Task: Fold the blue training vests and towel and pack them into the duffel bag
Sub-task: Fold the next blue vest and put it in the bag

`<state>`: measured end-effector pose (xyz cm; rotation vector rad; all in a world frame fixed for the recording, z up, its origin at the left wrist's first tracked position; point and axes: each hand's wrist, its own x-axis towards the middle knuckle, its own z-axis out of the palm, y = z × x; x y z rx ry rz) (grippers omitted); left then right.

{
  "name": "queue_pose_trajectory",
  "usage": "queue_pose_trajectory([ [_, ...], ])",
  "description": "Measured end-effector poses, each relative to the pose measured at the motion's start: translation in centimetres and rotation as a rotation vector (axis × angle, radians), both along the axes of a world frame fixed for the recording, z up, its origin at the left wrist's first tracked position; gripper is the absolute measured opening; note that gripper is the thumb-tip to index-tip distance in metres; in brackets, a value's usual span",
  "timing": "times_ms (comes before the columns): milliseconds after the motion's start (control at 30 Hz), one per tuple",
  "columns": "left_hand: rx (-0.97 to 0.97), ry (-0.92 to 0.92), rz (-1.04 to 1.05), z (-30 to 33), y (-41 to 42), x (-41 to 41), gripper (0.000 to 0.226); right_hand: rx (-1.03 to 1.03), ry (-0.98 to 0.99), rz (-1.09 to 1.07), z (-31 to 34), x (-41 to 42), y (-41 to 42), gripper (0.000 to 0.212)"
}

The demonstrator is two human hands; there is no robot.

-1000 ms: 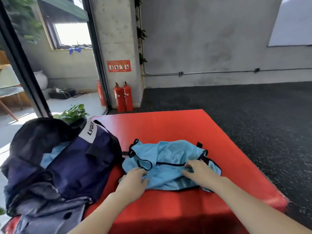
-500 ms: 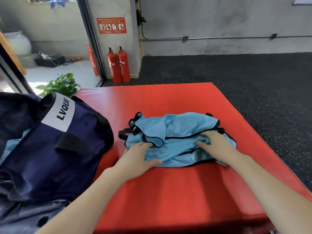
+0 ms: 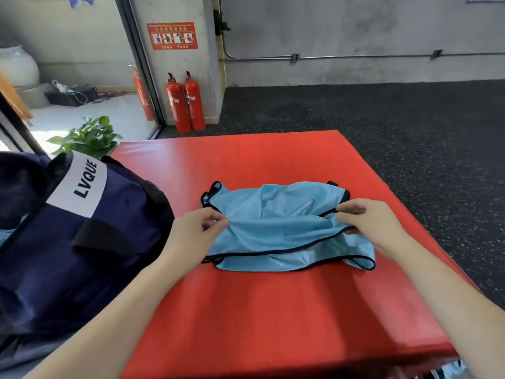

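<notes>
While the head camera looked forward and down, a light blue mesh training vest with black piping lay crumpled and partly folded on a red padded mat, near the mat's middle. Left hand gripped the vest's left edge, thumb and fingers curled and pinched on a bunch of fabric. Right hand pinched the vest's right side at the black trim, fingertips together on the cloth, palm down. Both hands held the cloth slightly raised between them; lower hem rested flat on the mat, one black-edged loop sticking out at the near right corner.

Large navy blue fabric duffel bag sat on the mat's left edge, just beside the left forearm, apart from the vest. White label on it read "LVQUE"; a black strap crossed its side. A sliver of light blue showed at the bag's far left edge; could not tell what it was.

Beyond the mat: dark speckled rubber floor, grey concrete wall with a metal conduit. Two red fire extinguishers stood upright side by side against a pillar, under a red instruction sign. A third extinguisher stood behind the glass door frame. Green leafy potted plant sat behind the bag
</notes>
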<state>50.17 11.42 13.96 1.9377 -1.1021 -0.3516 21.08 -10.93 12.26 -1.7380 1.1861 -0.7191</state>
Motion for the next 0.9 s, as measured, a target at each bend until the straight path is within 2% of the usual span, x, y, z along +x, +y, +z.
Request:
queue_pose_trajectory([
  [100, -0.070, 0.028, 0.022, 0.3, 0.2, -0.3, 0.006, 0.069, -0.123, -0.037, 1.0, -1.3, 0.4, 0.014],
  [200, -0.017, -0.074, 0.015, -0.2, 0.5, -0.1, 0.012, 0.046, -0.092, -0.053, 1.1, -3.2, 0.7, 0.013],
  [267, 0.099, -0.206, -0.035, -0.8, 0.9, 0.0, 0.019, -0.014, 0.078, -0.045, 0.8, -4.5, 0.7, 0.013],
  [367, 0.170, -0.334, -0.123, -1.5, 1.6, -0.4, 0.024, -0.173, 0.469, 0.024, 0.8, -5.5, 1.4, 0.016],
  [433, 0.140, -0.427, -0.162, -1.7, 2.0, -1.2, 0.024, -0.253, 0.542, 0.048, 0.8, -5.3, 2.4, 0.017],
  [533, 0.081, -0.466, -0.247, -2.1, 2.3, -2.7, 0.022, -0.368, 0.470, 0.096, 0.9, -4.2, 4.0, 0.011],
  [700, 0.150, -0.399, -0.371, -2.8, 2.6, -5.7, 0.012, -0.429, 0.362, 0.346, 0.4, -1.0, 7.4, 0.005],
  [900, 0.257, -0.410, -0.411, -4.3, 2.4, -6.1, 0.026, -0.456, 0.394, 0.616, -1.5, 2.3, 10.9, 0.011],
])
